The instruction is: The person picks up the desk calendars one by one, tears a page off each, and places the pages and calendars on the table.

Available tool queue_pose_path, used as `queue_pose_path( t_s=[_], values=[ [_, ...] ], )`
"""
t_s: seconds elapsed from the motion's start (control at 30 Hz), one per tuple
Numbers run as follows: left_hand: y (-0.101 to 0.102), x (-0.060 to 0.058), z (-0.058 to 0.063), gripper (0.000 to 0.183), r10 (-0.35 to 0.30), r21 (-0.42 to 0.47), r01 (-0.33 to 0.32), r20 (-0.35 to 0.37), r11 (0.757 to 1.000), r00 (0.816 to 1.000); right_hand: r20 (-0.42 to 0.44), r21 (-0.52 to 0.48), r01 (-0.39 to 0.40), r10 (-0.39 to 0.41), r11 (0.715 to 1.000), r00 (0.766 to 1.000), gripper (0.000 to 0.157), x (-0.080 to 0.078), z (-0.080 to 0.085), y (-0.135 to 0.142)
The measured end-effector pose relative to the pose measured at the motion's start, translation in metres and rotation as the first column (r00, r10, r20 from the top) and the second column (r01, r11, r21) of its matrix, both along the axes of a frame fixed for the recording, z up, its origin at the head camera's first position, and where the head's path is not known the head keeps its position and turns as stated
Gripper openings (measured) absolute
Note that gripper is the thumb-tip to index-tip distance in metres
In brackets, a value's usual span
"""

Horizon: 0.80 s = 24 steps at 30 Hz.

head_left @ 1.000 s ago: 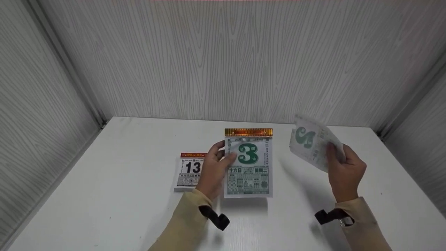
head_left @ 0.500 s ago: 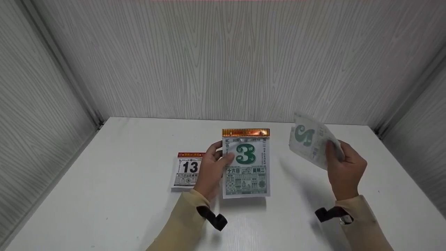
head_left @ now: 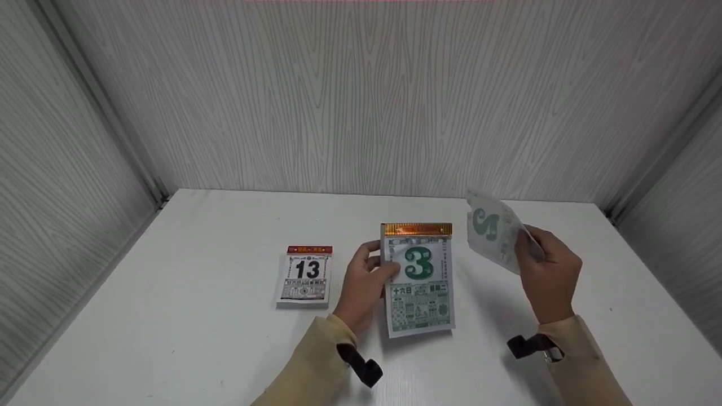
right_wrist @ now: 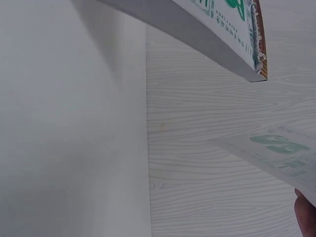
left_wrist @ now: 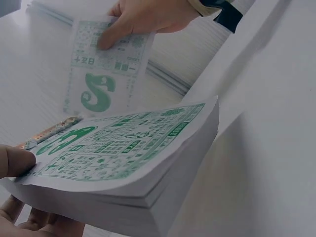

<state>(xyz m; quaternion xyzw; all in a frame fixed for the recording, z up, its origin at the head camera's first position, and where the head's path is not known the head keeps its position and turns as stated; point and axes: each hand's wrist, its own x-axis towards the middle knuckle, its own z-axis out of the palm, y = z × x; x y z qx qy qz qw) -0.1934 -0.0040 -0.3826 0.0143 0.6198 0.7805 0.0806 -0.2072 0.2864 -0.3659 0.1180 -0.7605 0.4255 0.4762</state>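
Note:
My left hand point(head_left: 364, 287) grips a thick tear-off calendar point(head_left: 420, 304) by its left edge, thumb on top and fingers beneath. The pad has a gold and orange header strip and a green 3 on its top page. Ragged paper stubs show below the strip in the right wrist view. Off to the right, my right hand point(head_left: 547, 270) pinches a loose calendar page point(head_left: 491, 231) marked with a green 2, its far end bent upward. In the left wrist view, that page point(left_wrist: 98, 74) appears behind the calendar pad point(left_wrist: 123, 148), apart from it.
A smaller calendar point(head_left: 307, 276) with a red header and a black 13 lies on the white table point(head_left: 186, 316), left of my left hand. A wood-grain back panel point(head_left: 361, 101) rises behind the table, with side panels left and right.
My left hand has moved right and nearer to me with the calendar, uncovering the whole smaller calendar. The right hand and its loose page have shifted slightly left.

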Motion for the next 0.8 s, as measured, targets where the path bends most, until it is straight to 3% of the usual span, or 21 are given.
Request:
queue_pose_path(
  t_s=[0.37, 0.53, 0.8],
  values=[
    [0.029, 0.008, -0.011, 0.048, -0.004, 0.013, 0.003, 0.079, 1.0, 0.997, 0.026, 0.023, -0.017, 0.016, 1.0, 1.0, 0.013, -0.003, 0.0, -0.004],
    [0.04, 0.006, -0.012, 0.048, 0.0, -0.004, 0.001, 0.093, 1.0, 0.996, 0.055, 0.05, -0.017, 0.015, 0.999, 0.998, 0.014, -0.002, -0.002, 0.0],
    [0.053, -0.001, -0.017, 0.048, -0.02, -0.068, 0.024, 0.066, 0.997, 0.998, 0.078, 0.031, 0.045, -0.047, 0.998, 0.996, 0.013, -0.001, -0.004, 0.007]
  ],
)
